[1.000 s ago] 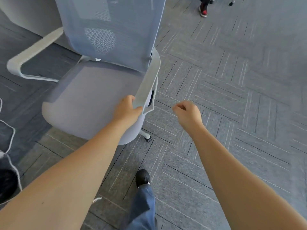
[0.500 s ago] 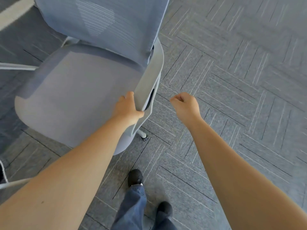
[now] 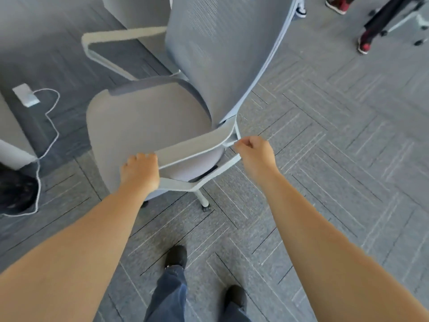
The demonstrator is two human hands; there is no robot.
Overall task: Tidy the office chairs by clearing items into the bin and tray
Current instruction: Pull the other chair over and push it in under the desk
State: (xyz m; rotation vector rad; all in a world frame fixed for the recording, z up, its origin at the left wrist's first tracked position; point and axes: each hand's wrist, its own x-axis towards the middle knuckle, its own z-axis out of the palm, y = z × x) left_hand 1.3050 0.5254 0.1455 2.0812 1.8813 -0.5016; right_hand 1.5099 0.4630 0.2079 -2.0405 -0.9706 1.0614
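A light grey office chair (image 3: 148,122) with a mesh backrest (image 3: 222,49) stands on the carpet in front of me, its seat bare. My left hand (image 3: 139,173) is shut on the front end of the chair's near armrest (image 3: 195,145). My right hand (image 3: 255,152) is closed at the rear end of the same armrest, where it meets the backrest, fingers pinched on the frame. The far armrest (image 3: 111,40) sticks out to the upper left. No bin or tray is identifiable.
A white power adapter (image 3: 25,95) with its cable (image 3: 52,126) lies on the floor at left, beside a white desk panel (image 3: 11,135) and a dark object (image 3: 16,191). Other people's shoes (image 3: 336,4) and another chair base (image 3: 399,17) are at top right. My own feet (image 3: 176,256) stand below.
The chair has turned, so the armrest lies across my view. My right hand moved from free air onto the armrest's rear end. My left hand keeps its grip.
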